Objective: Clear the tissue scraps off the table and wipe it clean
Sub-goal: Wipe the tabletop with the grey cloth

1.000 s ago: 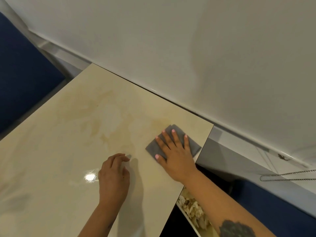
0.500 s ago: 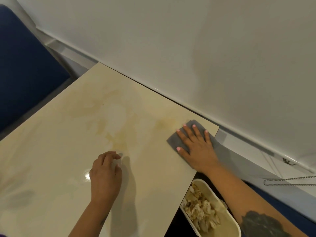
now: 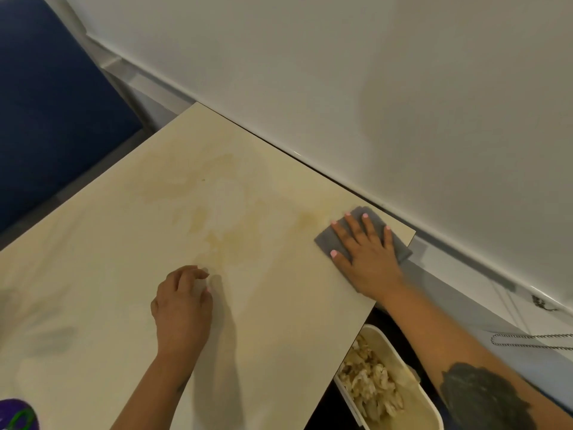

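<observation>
A cream, glossy table (image 3: 130,274) with faint yellowish marks fills the left and middle of the head view. My right hand (image 3: 369,259) lies flat with spread, straight fingers on a grey cloth (image 3: 328,240) at the table's far right corner, by the wall. The cloth's right end hangs slightly over the edge. My left hand (image 3: 183,308) rests on the tabletop near the middle, fingers loosely curled, holding nothing. Tissue scraps (image 3: 372,383) lie in a white bin (image 3: 412,408) below the table's right edge.
A white wall (image 3: 372,88) runs along the table's far side. A dark blue surface (image 3: 46,103) stands at the left. A metal chain (image 3: 533,341) hangs at the far right. A purple object (image 3: 15,414) shows at the bottom left corner.
My right hand slid the grey cloth rightward to the table's far corner, then stayed near there. My left hand barely moved. The bin of scraps came into view.
</observation>
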`<state>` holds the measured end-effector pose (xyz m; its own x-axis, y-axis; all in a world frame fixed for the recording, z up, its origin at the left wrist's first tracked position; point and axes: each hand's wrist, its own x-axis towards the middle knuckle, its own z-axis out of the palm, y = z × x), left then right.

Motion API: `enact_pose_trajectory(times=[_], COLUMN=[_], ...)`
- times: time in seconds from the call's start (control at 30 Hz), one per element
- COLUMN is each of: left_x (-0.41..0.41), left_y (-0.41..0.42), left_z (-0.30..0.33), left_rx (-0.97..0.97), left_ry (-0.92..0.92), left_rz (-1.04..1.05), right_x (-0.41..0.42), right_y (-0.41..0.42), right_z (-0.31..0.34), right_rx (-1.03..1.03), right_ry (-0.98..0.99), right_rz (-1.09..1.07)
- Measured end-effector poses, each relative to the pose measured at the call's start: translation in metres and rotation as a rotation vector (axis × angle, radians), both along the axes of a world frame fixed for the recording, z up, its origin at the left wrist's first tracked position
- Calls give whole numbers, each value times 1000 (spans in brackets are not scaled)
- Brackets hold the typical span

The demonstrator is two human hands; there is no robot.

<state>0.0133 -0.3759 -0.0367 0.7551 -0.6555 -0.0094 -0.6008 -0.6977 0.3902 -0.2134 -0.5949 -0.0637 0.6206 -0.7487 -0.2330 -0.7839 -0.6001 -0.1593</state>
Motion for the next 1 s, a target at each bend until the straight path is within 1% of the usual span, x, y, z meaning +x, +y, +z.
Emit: enact_pose_trajectory(times=[0.07, 0.1, 0.13, 0.2, 0.27, 0.3, 0.33, 0.4, 0.47, 0.53, 0.57, 0.63, 0.7, 0.73, 0.83, 0.93, 1.0], left_x=[5, 7, 9, 14, 20, 22, 24, 26, 28, 29, 28, 29, 29, 29, 31, 32, 32], left_y=[4, 5, 7, 11, 15, 16, 18, 20, 21, 21, 21, 21, 21, 21, 22, 23, 23], left_z=[-1, -2, -3, -6, -7, -6, -6, -4, -3, -2, -3, -3, -4, -4, -4, -5, -5], left_rx=[24, 39, 54, 86, 117, 129, 143, 165, 184, 211, 222, 242, 255, 254, 237, 227, 238], left_ry=[-27, -33, -33, -34, -38, -36, -32, -25, -23, -11, -11, -20, -28, -27, -28, -42, -42], left_rz=[19, 30, 44, 74, 90, 99, 109, 130, 147, 163, 163, 151, 134, 130, 122, 107, 104], right_x=[23, 37, 48, 55, 39, 28, 19, 15, 31, 55, 64, 66, 50, 39, 25, 52, 72], right_y=[-9, -7, -2, 15, 26, 25, 20, 5, -8, -7, -2, 11, 18, 17, 2, -2, 11], right_z=[-2, -1, -1, -1, -2, -2, -3, -2, -3, -2, -1, 0, 0, 0, -1, -3, -3], right_rx=[22, 29, 26, 3, -22, -26, -25, -15, 8, 19, 17, -3, -22, -22, -17, -9, -1], right_ry=[3, -3, -13, -28, -21, -19, -14, -5, 11, 15, 10, 1, 2, -1, 0, 16, -6], right_rz=[-81, -83, -51, 82, 195, 216, 213, 134, 34, -3, 22, 145, 256, 277, 198, 81, 103])
